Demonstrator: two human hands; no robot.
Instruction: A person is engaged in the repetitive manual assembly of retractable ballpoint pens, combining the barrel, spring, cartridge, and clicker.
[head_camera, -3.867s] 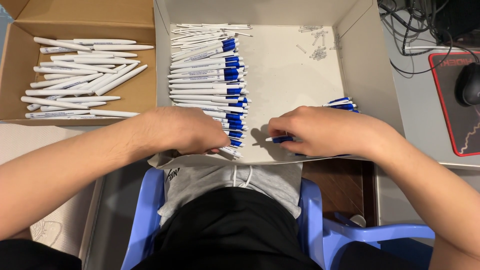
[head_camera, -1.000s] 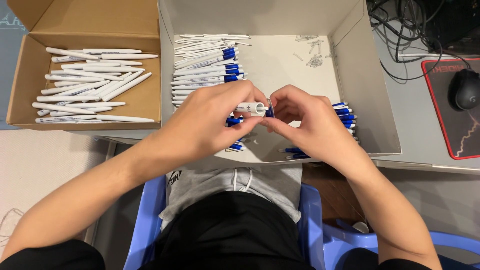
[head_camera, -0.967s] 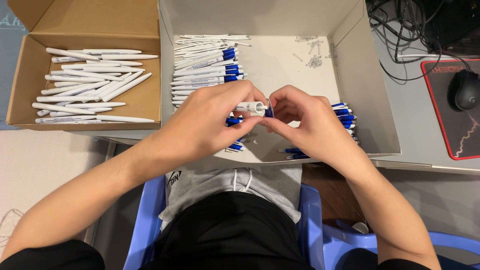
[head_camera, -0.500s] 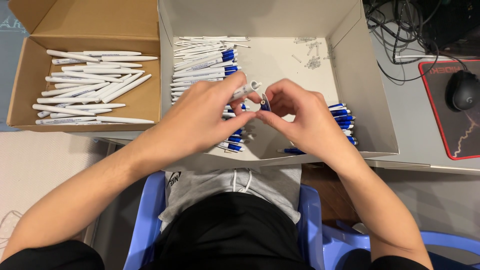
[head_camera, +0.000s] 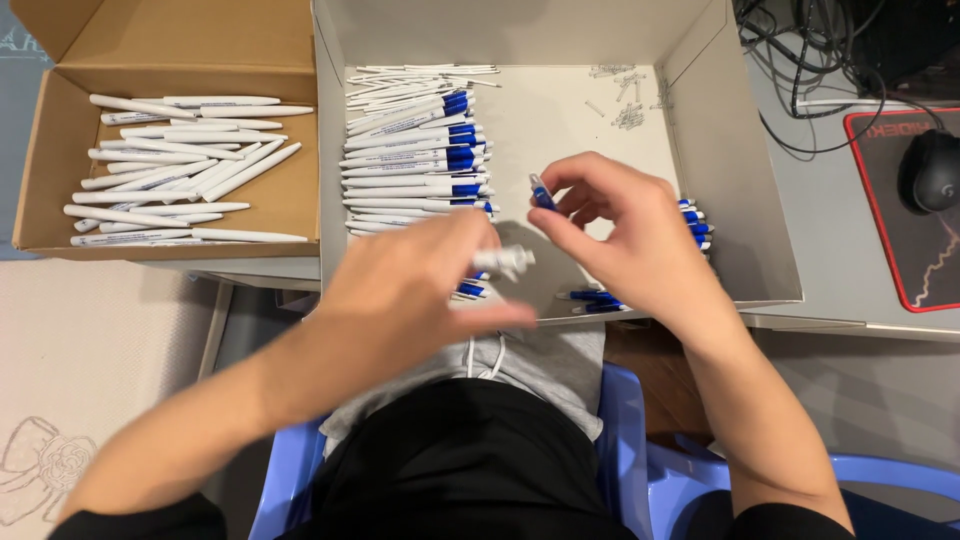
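My left hand (head_camera: 420, 285) holds a white pen barrel (head_camera: 503, 262) over the near edge of the white cardboard box (head_camera: 740, 190); the hand is blurred. My right hand (head_camera: 625, 235) pinches a small blue pen part (head_camera: 542, 192) between thumb and fingers, a short way above and right of the barrel. The two pieces are apart. A stack of white pens with blue ends (head_camera: 415, 150) lies in the left half of the box. More blue parts (head_camera: 695, 215) lie behind my right hand, partly hidden.
A brown cardboard box (head_camera: 60, 60) at the left holds several plain white pen barrels (head_camera: 175, 165). Small loose bits (head_camera: 628, 105) lie at the white box's back. A mouse (head_camera: 930, 170) on a red-edged pad and cables sit at the right. I sit on a blue plastic chair (head_camera: 625, 440).
My hands, which were joined around one pen over the box's middle, have drawn apart. The left hand has dropped toward me with the white barrel; the right keeps the blue part.
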